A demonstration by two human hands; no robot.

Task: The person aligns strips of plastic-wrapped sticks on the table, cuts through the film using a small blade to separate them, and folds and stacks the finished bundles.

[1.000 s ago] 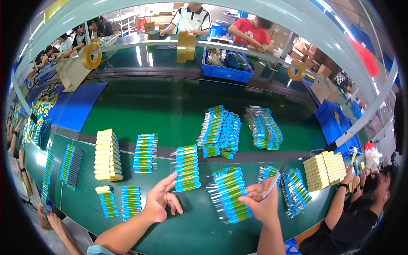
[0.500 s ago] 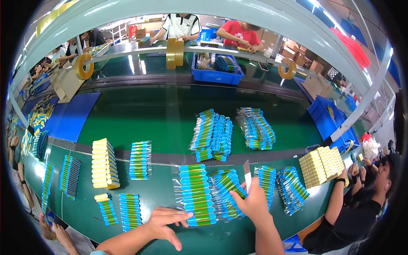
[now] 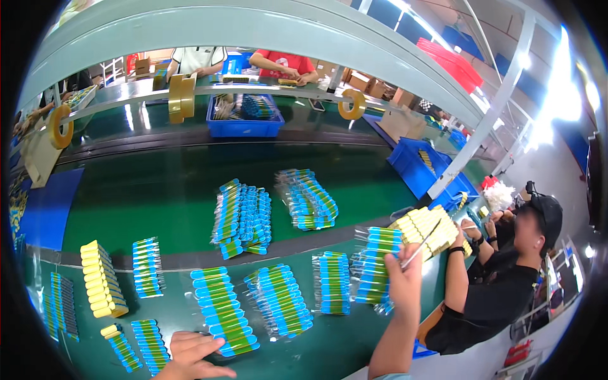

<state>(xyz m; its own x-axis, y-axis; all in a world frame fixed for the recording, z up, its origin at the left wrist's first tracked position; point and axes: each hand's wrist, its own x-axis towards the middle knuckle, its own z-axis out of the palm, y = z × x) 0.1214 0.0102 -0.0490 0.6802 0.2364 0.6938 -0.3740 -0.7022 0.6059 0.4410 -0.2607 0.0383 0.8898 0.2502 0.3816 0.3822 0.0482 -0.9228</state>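
Observation:
My right hand (image 3: 405, 278) is closed around a thin metal blade (image 3: 423, 246), whose handle is hidden in the fist. Its thumb side meets the edge of a bundle of blue-and-green strips (image 3: 378, 266) in clear wrappers, lying over the rightmost pile. At the lower left, my left hand (image 3: 196, 356) has its fingers stretched out. One fingertip touches the lower corner of a long row of blue-and-green strips (image 3: 225, 310). Between the hands lie a second wrapped pile (image 3: 278, 301) and a narrower pile (image 3: 332, 283).
Yellow stacks stand at left (image 3: 101, 278) and right (image 3: 427, 231). Two wrapped heaps (image 3: 242, 218) lie on the green belt (image 3: 145, 202). Tape rolls (image 3: 182, 99) hang from a rail beyond, before a blue crate (image 3: 244, 128). A co-worker in black (image 3: 500, 291) sits close at right.
The view has swung to the right. My right hand has moved from the second pile to the rightmost pile, still with the blade. My left hand stays by the long row.

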